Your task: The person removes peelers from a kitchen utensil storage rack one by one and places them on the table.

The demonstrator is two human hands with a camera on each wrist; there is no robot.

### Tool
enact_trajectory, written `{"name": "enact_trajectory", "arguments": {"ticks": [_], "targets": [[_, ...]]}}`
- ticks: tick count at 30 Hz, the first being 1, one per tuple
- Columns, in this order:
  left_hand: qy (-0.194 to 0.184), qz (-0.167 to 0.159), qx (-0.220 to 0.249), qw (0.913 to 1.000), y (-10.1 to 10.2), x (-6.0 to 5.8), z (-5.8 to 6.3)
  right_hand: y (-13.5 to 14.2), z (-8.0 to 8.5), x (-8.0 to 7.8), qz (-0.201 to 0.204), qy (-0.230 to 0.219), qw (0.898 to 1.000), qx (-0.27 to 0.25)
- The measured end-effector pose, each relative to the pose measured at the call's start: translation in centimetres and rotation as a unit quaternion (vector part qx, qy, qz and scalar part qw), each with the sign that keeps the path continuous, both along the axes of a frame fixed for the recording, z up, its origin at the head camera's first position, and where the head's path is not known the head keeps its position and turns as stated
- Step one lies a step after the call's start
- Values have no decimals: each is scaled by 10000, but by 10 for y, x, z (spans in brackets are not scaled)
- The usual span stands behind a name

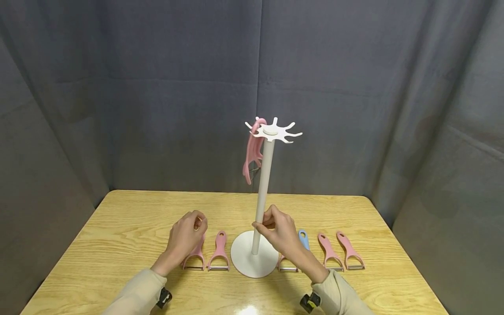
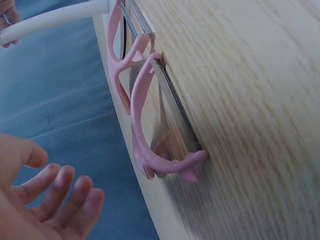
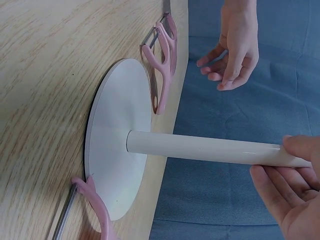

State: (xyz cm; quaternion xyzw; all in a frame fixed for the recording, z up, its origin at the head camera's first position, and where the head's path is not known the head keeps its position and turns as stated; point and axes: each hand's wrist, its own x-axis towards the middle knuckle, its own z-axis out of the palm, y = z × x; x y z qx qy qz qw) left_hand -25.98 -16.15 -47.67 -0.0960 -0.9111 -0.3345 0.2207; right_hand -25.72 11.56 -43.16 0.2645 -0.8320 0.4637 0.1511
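A white stand (image 1: 263, 188) with a round base (image 1: 240, 258) and a top ring of hooks stands upright on the table. My right hand (image 1: 281, 232) grips its pole between thumb and fingers, also seen in the right wrist view. At the top left of the hooks hangs at least one pink peeler (image 1: 252, 151); overlap hides whether there are more. My left hand (image 1: 185, 236) is above a pink peeler (image 1: 198, 251) lying left of the stand. Its fingers are loosely bent and hold nothing; the left wrist view shows a gap between them and that peeler (image 2: 137, 120).
Another pink peeler (image 1: 220, 247) lies beside the base on the left. Right of it lie a blue peeler (image 1: 303, 236), partly behind my right hand, and several pink peelers (image 1: 348, 249). Grey curtains (image 1: 177, 109) surround the wooden table (image 1: 130, 227).
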Motion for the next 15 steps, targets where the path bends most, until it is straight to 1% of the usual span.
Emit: {"name": "enact_trajectory", "arguments": {"ticks": [7,15], "targets": [[192,-133,163,9996,2,-1,1,0,-1,0,-24,30,10000,6],[173,-185,311,9992,3,-1,2,0,-1,0,-43,68,10000,55]]}}
